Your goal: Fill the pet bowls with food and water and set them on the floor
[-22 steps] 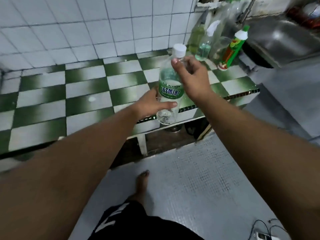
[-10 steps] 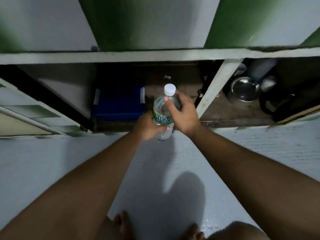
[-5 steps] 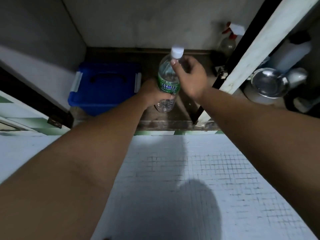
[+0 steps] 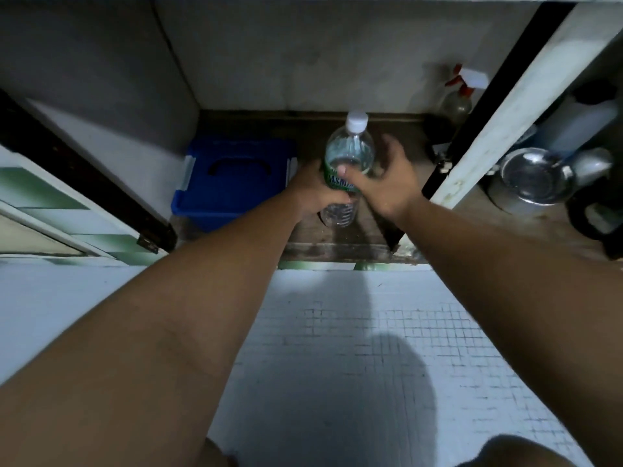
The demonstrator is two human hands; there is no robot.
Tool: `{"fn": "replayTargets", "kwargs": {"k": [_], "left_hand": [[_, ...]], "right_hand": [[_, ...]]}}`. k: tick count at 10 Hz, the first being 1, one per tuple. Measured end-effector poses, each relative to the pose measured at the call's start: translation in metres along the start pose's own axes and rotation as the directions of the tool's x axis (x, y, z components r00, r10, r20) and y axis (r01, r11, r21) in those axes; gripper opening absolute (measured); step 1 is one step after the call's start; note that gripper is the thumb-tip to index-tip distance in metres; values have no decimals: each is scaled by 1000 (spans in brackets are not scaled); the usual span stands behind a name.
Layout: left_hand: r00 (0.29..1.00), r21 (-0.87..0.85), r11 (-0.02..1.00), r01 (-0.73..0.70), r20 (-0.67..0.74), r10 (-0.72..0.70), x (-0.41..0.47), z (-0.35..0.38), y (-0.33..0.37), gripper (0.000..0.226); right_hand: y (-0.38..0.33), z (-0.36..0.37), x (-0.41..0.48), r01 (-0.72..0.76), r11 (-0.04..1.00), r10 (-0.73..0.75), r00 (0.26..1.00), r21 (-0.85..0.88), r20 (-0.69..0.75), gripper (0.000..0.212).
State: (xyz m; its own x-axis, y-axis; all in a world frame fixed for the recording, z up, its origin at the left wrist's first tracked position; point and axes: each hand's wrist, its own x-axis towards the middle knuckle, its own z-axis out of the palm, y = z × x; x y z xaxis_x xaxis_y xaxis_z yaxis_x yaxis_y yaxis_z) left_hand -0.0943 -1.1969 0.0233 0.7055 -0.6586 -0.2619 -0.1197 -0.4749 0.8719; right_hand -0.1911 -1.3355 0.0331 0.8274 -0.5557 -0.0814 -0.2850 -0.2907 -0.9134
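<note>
Clear bottle point(image 4: 349, 153) between blue bin point(image 4: 232, 176) left, white post point(image 4: 505, 106) right; left hand point(image 4: 313, 193) wraps its label; right hand point(image 4: 391, 183) fingers spread, thumb touching it.

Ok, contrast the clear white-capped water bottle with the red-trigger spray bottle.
The clear white-capped water bottle has a green label and screw cap; the red-trigger spray bottle has a nozzle head. The left hand grips the water bottle; the spray bottle is untouched. Both are inside the cabinet.
</note>
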Motion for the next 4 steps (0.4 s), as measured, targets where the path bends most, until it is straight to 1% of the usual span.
{"fn": "replayTargets", "kwargs": {"k": [1,2,3,4], "left_hand": [[1000,71,997,0,11,-1,-16,-5,8,41],[994,104,991,85,52,-91,-34,-10,15,72],[988,122,983,138,53,-145,-57,-21,31,92],[983,131,979,155,81,-167,-91,-33,58,88]], "right_hand": [[6,1,-27,-93,993,99,992,-74,74,132],[3,2,-43,-144,988,149,985,-63,85,125],[-19,-6,-55,-149,989,148,984,4,98,107],[-58,-24,-78,-168,984,162,980,52,112,89]]}}
